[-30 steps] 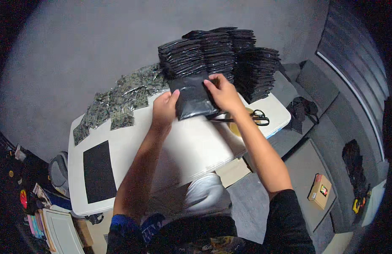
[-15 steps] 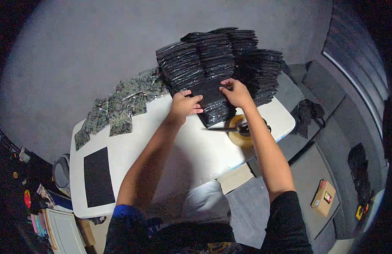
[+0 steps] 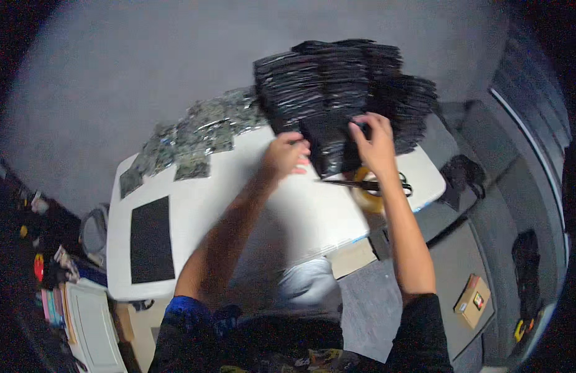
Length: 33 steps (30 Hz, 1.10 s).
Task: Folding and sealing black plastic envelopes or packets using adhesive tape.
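Note:
Tall stacks of shiny black plastic packets (image 3: 294, 84) stand at the back right of the white table (image 3: 238, 186). At the front of them lies a black packet (image 3: 328, 133), with one of my hands at either side. My left hand (image 3: 288, 154) is at its near left edge, fingers apart and blurred. My right hand (image 3: 376, 142) is over its right side, thumb and fingers curved and parted; I cannot tell whether the fingertips touch it. Below my right hand, black-handled scissors (image 3: 362, 184) lie across a roll of yellowish tape (image 3: 367, 200), partly behind my forearm.
Clear-wrapped camouflage-patterned packets (image 3: 194, 140) spread along the table's back left. A flat black sheet (image 3: 152, 239) lies at the left end. To the right is a grey sofa (image 3: 462, 245) with a cardboard box (image 3: 472, 303) and a black bag (image 3: 462, 177).
The whole view has shifted, so the table and stacks appear farther right. My hands stay around the same packet, with the right hand's fingers raised slightly and the left hand a little farther off.

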Motion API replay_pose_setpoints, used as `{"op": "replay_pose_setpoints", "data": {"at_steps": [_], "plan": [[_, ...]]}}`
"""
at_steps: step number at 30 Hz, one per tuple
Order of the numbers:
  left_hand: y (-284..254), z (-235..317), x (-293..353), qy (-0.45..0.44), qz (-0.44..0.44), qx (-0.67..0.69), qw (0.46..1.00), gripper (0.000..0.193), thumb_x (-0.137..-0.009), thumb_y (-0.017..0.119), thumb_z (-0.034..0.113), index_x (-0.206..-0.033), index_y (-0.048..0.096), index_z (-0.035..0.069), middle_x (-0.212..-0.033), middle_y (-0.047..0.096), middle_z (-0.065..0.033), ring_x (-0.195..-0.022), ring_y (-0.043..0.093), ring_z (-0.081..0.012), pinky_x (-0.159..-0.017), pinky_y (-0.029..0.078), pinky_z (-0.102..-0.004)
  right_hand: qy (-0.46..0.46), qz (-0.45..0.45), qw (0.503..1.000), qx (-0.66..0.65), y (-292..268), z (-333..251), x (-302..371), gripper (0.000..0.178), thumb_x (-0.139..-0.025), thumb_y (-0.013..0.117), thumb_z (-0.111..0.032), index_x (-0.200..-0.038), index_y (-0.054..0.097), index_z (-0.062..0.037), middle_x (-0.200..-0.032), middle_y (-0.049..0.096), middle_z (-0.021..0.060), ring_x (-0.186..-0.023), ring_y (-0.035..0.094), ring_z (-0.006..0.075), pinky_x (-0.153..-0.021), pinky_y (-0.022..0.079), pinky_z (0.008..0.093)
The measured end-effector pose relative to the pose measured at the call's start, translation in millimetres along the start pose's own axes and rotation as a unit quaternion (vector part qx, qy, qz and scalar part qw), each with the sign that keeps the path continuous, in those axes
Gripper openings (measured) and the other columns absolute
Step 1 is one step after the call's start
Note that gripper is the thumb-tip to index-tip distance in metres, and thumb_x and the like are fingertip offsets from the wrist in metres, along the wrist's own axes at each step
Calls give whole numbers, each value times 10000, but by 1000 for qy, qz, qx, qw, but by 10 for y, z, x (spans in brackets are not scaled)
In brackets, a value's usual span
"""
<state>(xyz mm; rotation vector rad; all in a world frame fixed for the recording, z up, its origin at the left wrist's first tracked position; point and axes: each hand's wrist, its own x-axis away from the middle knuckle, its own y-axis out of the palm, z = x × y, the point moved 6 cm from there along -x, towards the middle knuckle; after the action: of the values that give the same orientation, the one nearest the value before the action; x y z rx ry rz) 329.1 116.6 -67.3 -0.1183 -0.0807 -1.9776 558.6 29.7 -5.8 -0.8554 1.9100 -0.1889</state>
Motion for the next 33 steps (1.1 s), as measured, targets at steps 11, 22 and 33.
{"op": "replay_pose_setpoints", "data": {"at_steps": [11, 22, 33], "plan": [[-1363, -466, 2245, 160, 14, -264, 951, 165, -969, 685, 130, -1091, 701, 19, -1001, 757, -117, -880, 732, -210, -794, 591, -369, -66, -204, 955, -207, 158, -2093, 1141, 285, -859, 782, -66, -1123, 677, -79, -1307, 603, 167, -1261, 583, 342, -1096, 442, 410], [-2868, -820, 3209, 110, 319, -532, 776, 369, -772, 781, 144, -1109, 699, 16, -1082, 668, -189, -1075, 628, -385, -935, 531, -484, -37, -379, 883, -274, 2465, -3516, 2023, 353, -874, 740, -74, -1219, 664, -65, -1220, 635, 192, -1168, 616, 372, -1025, 503, 421], [-3140, -877, 3217, 196, 322, -440, 815, 217, -820, 756, 81, -1021, 714, 9, -998, 674, -182, -986, 663, -370, -899, 543, -471, -90, -328, 911, -233, 3175, -3419, 2005, 313, -875, 717, -64, -1185, 679, -37, -1203, 622, 197, -992, 645, 365, -915, 529, 409]]}}
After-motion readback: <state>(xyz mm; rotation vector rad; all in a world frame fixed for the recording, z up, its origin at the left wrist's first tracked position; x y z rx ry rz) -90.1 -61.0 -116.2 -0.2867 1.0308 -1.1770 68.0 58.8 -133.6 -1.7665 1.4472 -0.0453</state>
